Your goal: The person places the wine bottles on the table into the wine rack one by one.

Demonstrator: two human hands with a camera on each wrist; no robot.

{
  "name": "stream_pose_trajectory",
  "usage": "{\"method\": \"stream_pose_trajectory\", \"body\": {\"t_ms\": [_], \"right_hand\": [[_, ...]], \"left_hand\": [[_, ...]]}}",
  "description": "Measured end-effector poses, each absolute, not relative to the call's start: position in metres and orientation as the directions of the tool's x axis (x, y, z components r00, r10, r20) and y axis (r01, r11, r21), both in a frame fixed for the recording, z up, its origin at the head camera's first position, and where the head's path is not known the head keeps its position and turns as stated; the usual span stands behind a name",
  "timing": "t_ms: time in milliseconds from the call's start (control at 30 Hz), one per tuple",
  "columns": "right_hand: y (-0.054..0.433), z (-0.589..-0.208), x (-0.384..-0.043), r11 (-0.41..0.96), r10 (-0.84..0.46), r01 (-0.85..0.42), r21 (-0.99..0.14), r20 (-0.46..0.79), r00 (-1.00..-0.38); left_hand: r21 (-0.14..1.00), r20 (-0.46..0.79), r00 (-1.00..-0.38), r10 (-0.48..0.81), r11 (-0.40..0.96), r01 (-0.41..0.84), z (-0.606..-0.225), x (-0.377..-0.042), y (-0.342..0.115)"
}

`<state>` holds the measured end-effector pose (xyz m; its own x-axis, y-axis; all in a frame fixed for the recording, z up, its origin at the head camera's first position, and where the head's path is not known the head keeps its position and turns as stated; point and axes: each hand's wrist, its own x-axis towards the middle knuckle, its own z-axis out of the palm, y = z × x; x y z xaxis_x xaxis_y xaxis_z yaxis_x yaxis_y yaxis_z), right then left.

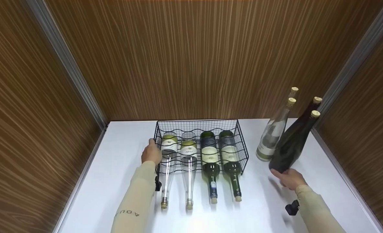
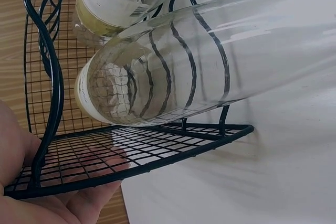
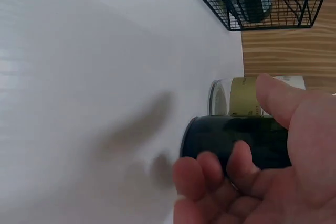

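My left hand (image 1: pixel 151 153) grips the left side of a black wire wine rack (image 1: pixel 242 142); in the left wrist view its fingers (image 2: pixel 100 190) show behind the side mesh. Two clear bottles (image 1: pixel 168 157) and two green bottles (image 1: pixel 232 155) lie side by side in the rack, corked necks toward me. To the right, my right hand (image 1: pixel 290 178) is at the base of a dark bottle (image 1: pixel 290 145) standing upright. In the right wrist view its thumb is spread from its loosely bent fingers, with the dark bottle (image 3: pixel 236 137) behind them and nothing gripped.
Beside the dark bottle stand a clear bottle (image 1: pixel 271 139) with a white label and, behind, another dark bottle (image 1: pixel 310 108) and another clear one. Wood-grain panels (image 1: pixel 191 64) enclose the white table (image 1: pixel 123 139) at the back and both sides.
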<state>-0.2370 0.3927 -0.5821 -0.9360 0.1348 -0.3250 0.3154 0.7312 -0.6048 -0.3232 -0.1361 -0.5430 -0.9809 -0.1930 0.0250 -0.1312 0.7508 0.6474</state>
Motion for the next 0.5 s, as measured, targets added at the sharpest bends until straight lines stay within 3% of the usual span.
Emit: {"method": "stream_pose_trajectory", "body": {"t_ms": [167, 500], "right_hand": [[0.401, -0.586, -0.237, 0.706, 0.205, 0.339, -0.622, -0.278, -0.938], [0.404, -0.602, -0.252, 0.479, 0.281, 0.323, -0.816, -0.206, -0.937]], "left_hand": [[0.646, 0.021, -0.98, -0.195, 0.751, -0.136, -0.543, -0.323, -0.136], [0.645, 0.039, -0.979, -0.198, 0.753, -0.127, -0.544, -0.324, -0.136]]}}
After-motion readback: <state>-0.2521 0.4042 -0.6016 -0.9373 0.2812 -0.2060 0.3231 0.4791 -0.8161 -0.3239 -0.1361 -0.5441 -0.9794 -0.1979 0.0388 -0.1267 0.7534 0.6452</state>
